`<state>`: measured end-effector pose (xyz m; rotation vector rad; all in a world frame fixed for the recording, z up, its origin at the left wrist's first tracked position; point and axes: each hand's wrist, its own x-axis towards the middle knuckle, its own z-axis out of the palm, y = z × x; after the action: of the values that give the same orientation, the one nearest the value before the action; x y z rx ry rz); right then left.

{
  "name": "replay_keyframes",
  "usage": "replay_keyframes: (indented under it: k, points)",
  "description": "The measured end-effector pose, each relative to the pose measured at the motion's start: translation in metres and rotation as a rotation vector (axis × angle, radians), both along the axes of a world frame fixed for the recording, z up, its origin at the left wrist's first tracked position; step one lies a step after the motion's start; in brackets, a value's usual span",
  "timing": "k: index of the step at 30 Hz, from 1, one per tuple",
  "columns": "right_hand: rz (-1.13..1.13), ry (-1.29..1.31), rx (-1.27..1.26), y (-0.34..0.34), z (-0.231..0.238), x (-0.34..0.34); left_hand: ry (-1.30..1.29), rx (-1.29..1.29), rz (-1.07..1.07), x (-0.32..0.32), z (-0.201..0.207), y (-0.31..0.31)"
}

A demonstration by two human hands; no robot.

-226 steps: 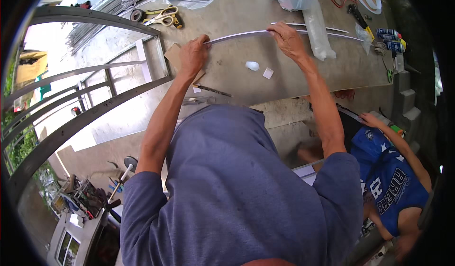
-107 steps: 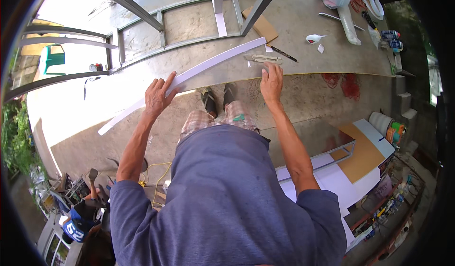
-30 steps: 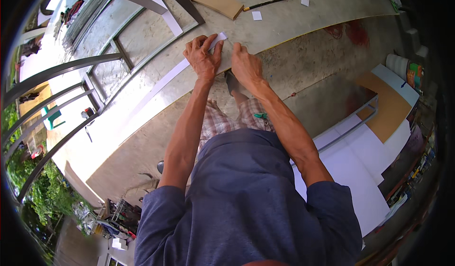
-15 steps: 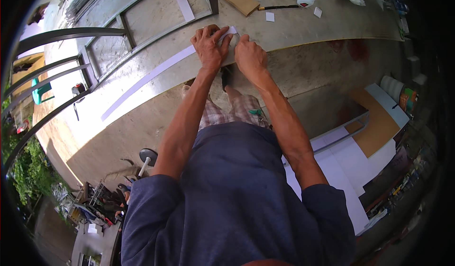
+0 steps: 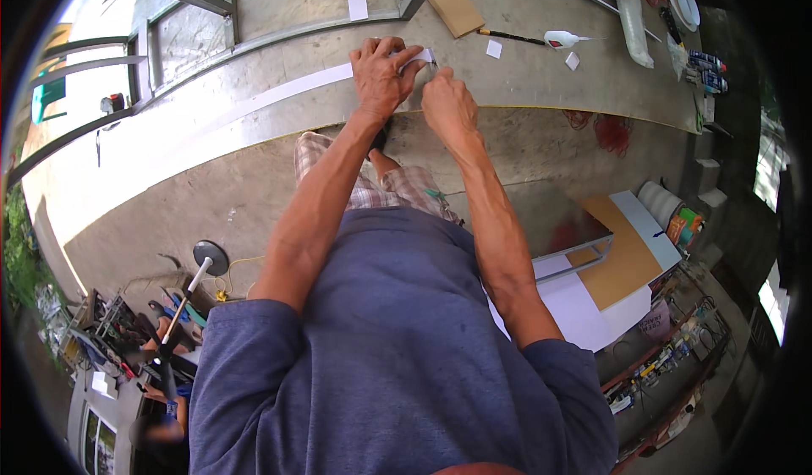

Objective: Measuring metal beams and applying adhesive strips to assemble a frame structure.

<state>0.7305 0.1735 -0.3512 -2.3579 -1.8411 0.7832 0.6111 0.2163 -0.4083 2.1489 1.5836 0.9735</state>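
A long white strip (image 5: 292, 92) lies along the near edge of the concrete work surface. My left hand (image 5: 383, 76) presses on it near its right end, thumb and forefinger curled round a bent or raised part, so I count it as gripping the strip. Just right of that end, my right hand (image 5: 451, 103) is closed in a fist. A thin dark tip shows between this fist and the strip's end; the rest of what it holds is hidden in the fingers.
A metal frame (image 5: 317, 28) stands at the far left. Behind my hands lie a brown board (image 5: 452, 5), a black stick (image 5: 512, 37), a white glue bottle (image 5: 562, 39) and two small white squares (image 5: 494, 49). White and brown sheets (image 5: 622, 247) lie at the right.
The view has shifted, bringing more of the right side into sight. Both hands keep nearly the same place by the strip's right end, the right fist slightly lower relative to the left hand.
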Motion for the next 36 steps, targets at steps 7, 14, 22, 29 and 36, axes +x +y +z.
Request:
replay_keyframes:
  k: [7, 14, 22, 29, 36]
  points:
    - [0.018, 0.002, 0.041, -0.007, 0.000, -0.001, -0.009, 0.013, 0.038, 0.006, -0.005, 0.000]
    - [0.031, 0.008, 0.026, -0.015, -0.003, 0.003, -0.016, 0.017, 0.046, 0.008, -0.006, -0.004]
    - [0.012, 0.005, -0.017, -0.025, 0.002, 0.003, -0.027, 0.014, 0.040, 0.007, -0.006, -0.001]
    - [-0.083, 0.129, 0.031, -0.040, -0.010, 0.018, -0.067, -0.004, -0.034, -0.003, -0.007, -0.004]
    - [-0.090, 0.140, 0.164, -0.026, -0.012, 0.004, -0.114, 0.037, -0.058, -0.008, -0.013, 0.001]
